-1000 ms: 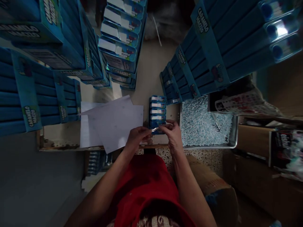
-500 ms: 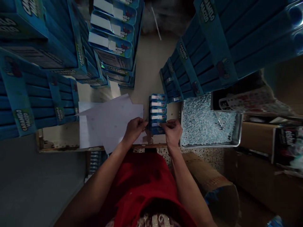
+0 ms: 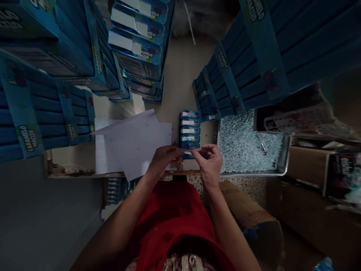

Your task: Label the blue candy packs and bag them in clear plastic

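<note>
A short row of small blue boxes (image 3: 190,131) with white stickers across their tops stands near the table's front edge. At its near end, my left hand (image 3: 166,157) stretches its closed fingers over the nearest box from the left. Its fingertips nearly meet those of my right hand (image 3: 210,160); what they hold, if anything, is hidden. My right thumb and forefinger are pinched at the end of a small white sticker (image 3: 187,153) on or just above the nearest box. Loose white paper sheets (image 3: 132,143) lie left of my left hand.
Tall stacks of blue candy boxes (image 3: 135,56) stand at the back left, with more blue packs (image 3: 225,82) at the right. A metal tray (image 3: 286,158) of small pale-blue pieces sits right of my right hand, a scoop (image 3: 262,143) in it. Below is a cardboard box (image 3: 254,210).
My left hand has moved right, from beside the row to over its nearest box. My right hand has shifted slightly right and down, still pinched. The view has shifted a little.
</note>
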The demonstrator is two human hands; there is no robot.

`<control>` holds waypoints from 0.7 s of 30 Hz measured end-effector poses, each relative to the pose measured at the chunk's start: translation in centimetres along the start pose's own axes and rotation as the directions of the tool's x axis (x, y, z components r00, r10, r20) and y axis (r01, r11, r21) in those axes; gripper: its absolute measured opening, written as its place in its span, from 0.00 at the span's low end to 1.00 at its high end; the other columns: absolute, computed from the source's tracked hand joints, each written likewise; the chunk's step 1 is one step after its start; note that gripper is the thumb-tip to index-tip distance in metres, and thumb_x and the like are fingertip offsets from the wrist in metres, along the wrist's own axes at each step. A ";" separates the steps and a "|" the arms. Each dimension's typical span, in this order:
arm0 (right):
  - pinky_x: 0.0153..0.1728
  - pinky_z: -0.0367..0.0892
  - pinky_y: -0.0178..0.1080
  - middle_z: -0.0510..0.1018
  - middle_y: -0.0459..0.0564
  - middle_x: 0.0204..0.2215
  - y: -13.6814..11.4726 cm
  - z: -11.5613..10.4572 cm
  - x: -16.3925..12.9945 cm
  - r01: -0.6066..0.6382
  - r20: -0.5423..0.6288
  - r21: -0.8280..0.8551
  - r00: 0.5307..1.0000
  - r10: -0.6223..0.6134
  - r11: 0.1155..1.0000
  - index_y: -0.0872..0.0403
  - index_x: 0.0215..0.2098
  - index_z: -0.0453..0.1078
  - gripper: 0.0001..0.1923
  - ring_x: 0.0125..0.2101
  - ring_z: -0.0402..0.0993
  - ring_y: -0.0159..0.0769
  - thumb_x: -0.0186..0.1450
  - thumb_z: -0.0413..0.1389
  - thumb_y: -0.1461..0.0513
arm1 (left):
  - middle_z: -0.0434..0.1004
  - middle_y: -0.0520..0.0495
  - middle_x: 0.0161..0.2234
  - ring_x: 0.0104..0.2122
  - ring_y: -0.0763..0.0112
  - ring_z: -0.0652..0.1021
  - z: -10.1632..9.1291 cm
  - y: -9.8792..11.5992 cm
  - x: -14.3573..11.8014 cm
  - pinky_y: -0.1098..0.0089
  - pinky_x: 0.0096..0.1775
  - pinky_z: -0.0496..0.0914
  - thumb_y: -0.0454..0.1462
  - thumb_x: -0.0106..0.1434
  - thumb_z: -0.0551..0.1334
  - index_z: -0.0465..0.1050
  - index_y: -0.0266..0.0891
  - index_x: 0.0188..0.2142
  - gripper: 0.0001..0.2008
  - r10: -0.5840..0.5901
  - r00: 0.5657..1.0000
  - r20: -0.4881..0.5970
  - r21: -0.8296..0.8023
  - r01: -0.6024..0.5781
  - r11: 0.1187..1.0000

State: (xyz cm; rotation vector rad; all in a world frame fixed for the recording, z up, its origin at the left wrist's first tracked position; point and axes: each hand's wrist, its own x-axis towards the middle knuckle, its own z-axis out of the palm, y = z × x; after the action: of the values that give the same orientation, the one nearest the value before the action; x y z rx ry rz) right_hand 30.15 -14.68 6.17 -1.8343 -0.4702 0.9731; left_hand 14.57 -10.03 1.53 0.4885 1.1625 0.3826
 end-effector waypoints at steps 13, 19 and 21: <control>0.38 0.73 0.40 0.84 0.45 0.29 3.1 -0.1 0.8 0.007 -0.096 -0.079 0.995 -0.015 0.997 0.52 0.40 0.70 0.20 0.32 0.82 0.39 0.53 0.71 0.58 | 0.78 0.49 0.26 0.29 0.70 0.77 0.2 -0.4 0.3 0.70 0.35 0.74 0.50 0.51 0.75 0.81 0.37 0.32 0.19 0.043 0.992 -0.121 0.047 -0.037 0.998; 0.37 0.71 0.39 0.83 0.45 0.30 4.7 0.8 2.4 0.111 -0.091 -0.258 0.986 -0.139 0.960 0.52 0.39 0.71 0.15 0.33 0.81 0.39 0.57 0.67 0.57 | 0.78 0.49 0.24 0.27 0.68 0.77 0.4 -1.2 1.5 0.70 0.32 0.71 0.49 0.54 0.72 0.83 0.39 0.31 0.15 0.172 0.953 -0.247 0.206 -0.122 0.971; 0.36 0.71 0.38 0.82 0.44 0.30 5.1 0.9 2.8 0.129 -0.069 -0.278 0.986 -0.154 0.952 0.51 0.39 0.70 0.14 0.33 0.81 0.38 0.58 0.66 0.57 | 0.78 0.49 0.24 0.27 0.68 0.77 0.2 -1.5 1.9 0.70 0.31 0.70 0.48 0.55 0.71 0.83 0.39 0.31 0.14 0.200 0.948 -0.250 0.240 -0.139 0.961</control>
State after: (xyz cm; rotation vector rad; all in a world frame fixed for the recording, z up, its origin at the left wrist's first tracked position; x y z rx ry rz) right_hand 30.62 -14.59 0.28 -2.0490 -0.6993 0.7525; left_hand 15.52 -10.33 -0.66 0.7510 1.4428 0.4848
